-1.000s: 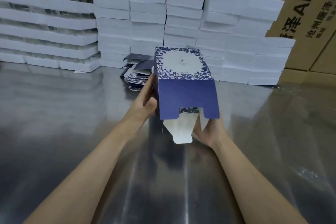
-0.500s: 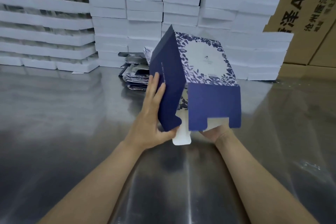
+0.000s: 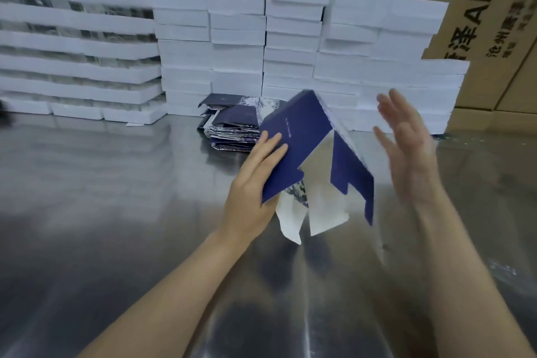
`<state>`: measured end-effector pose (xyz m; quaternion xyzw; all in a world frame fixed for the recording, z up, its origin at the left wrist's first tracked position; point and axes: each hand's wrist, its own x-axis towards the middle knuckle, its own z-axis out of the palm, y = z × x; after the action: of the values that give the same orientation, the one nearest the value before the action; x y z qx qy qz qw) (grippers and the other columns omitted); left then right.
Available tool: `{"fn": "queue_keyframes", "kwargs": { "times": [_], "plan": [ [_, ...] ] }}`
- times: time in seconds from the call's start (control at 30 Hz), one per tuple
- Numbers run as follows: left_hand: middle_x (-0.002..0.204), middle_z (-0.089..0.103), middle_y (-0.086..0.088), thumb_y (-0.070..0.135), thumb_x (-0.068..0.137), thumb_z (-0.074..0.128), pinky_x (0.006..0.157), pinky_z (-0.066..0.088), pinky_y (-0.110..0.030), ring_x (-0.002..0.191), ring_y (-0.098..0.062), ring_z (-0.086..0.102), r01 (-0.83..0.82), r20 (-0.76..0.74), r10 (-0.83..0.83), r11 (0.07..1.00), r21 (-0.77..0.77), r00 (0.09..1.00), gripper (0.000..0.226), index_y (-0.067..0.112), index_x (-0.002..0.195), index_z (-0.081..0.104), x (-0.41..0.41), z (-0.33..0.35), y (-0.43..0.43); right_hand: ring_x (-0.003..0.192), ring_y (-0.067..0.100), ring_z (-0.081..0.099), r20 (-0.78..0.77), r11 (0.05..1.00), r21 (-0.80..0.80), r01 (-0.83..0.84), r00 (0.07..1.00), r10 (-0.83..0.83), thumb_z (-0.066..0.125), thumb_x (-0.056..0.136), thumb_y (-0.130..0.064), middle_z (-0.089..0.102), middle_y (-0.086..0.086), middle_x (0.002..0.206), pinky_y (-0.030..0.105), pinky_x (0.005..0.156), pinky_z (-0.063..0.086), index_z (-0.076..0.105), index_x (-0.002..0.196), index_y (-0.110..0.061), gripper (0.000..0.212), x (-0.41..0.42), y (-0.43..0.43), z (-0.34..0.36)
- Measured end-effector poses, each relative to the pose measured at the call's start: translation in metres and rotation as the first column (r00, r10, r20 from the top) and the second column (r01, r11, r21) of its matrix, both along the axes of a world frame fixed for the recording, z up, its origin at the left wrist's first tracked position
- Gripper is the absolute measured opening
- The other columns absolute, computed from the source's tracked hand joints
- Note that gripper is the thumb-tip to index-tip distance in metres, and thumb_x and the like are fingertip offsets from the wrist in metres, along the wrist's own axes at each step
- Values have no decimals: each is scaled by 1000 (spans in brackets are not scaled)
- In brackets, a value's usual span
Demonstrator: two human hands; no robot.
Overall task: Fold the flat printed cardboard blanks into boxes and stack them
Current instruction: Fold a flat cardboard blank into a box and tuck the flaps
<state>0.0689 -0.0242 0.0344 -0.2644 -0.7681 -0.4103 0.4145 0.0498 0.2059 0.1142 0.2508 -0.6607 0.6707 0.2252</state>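
Left hand (image 3: 254, 183) holds half-folded navy box (image 3: 299, 148), fingers flat on panel, thumb probably beneath. Right hand (image 3: 406, 151), blurred, at box's 3 o'clock: fingers spread, holding nothing. Flat blanks (image 3: 232, 128) at 11 o'clock.

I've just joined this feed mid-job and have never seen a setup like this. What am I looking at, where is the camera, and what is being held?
There is no machine here. These are a person's two bare arms, seen from one wide-angle camera worn on the head, looking forward and down.

The left hand grips a half-folded blue box by one panel, and the box's white bottom flaps hang loose. The right hand is open and blurred, apart from the box, and holds nothing.

Both hands work over a shiny metal table. Behind the box lies a pile of flat printed blanks. Further back, white stacks stand in front of brown cartons.
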Motion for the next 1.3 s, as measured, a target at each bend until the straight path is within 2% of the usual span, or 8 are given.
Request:
{"fn": "queue_keyframes", "kwargs": {
  "times": [0.2,0.37,0.5,0.67,0.77,0.93,1.1,1.3],
  "plan": [
    [121,66,-12,-15,76,66,102,47,-33,122,-27,58,-152,-246,121,982,-110,962,39,-1,112,70,20,20,12,127,-7,44,-158,713,692,110,988,1,80,64,-42,61,-26,123,21,109,35,68,114,-38,52,45,-34,29],
    [111,68,-17,-24,73,66,98,49,-36,111,-26,63,-110,-253,103,994,-14,962,32,-7,100,71,18,24,10,131,-19,29,60,662,745,-80,997,52,84,44,-58,46,-41,132,11,110,25,51,127,-52,90,52,-38,30],
    [109,68,-16,-12,81,55,97,50,-35,108,-23,63,-75,-298,60,996,-40,953,26,-6,100,72,19,24,14,142,-12,2,7,429,903,-14,1000,19,84,68,-33,17,-32,154,39,121,-1,20,131,-63,95,46,-41,19],
    [118,65,0,21,94,49,98,48,-31,114,-12,60,122,-173,-81,962,245,982,30,12,119,65,21,37,5,106,23,66,-297,671,621,405,914,-277,52,82,-16,73,-1,105,44,91,50,72,108,-39,39,34,-32,19],
    [120,65,8,37,98,32,95,50,-42,119,-12,58,76,-67,-47,823,563,997,34,29,121,56,14,42,-13,55,15,44,-236,822,151,550,827,-510,40,70,-35,52,-8,51,39,52,33,52,54,-31,21,35,-9,23],
    [113,59,16,38,93,40,88,50,-37,106,-5,57,-112,104,60,784,611,993,24,36,112,54,-11,17,-21,51,0,48,-58,714,-585,385,858,-510,40,82,2,55,-21,56,18,48,43,50,72,-20,26,18,-5,13],
    [155,30,-1,19,100,49,115,22,-18,142,-11,29,-43,325,25,998,48,945,54,9,150,29,-38,-25,-13,125,9,47,-216,858,-216,465,835,-507,42,101,-16,50,-5,131,22,110,34,44,126,-29,29,-12,-64,-60],
    [137,50,25,36,92,49,93,42,-17,116,-4,53,168,534,-27,961,-218,845,68,36,153,19,-57,-36,-15,109,12,46,-83,900,-195,390,908,-411,50,92,-23,43,1,117,24,92,38,43,114,-32,24,-46,-73,-96]
  ]
}}
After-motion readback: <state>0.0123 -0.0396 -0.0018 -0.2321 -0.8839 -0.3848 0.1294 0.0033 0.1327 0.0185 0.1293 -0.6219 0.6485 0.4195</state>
